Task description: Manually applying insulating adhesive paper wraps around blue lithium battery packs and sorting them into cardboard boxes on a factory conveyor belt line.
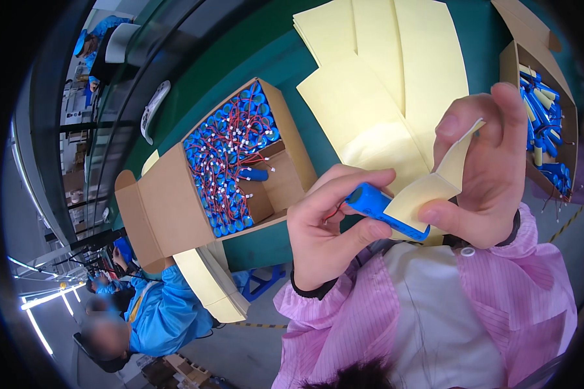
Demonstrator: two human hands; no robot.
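Observation:
My left hand (331,223) is closed around one end of a blue cylindrical battery pack (370,201), its thumb and fingers on either side. A bit of red wire shows by the fingers. With thumb and fingers, my right hand (490,162) holds a pale yellow paper piece (428,191). The paper is bent, its lower end lying against the battery pack and its upper end standing up by the right fingers. Behind my hands, large pale yellow sheets (383,84) lie overlapping on the green table.
On the left stands an open cardboard box (289,123) of upright blue battery packs with red wires and white connectors. Another box (509,65) at the right holds blue packs with yellow pieces. A yellow sheet stack (211,285) juts over the near edge. A person in blue (169,311) sits at left.

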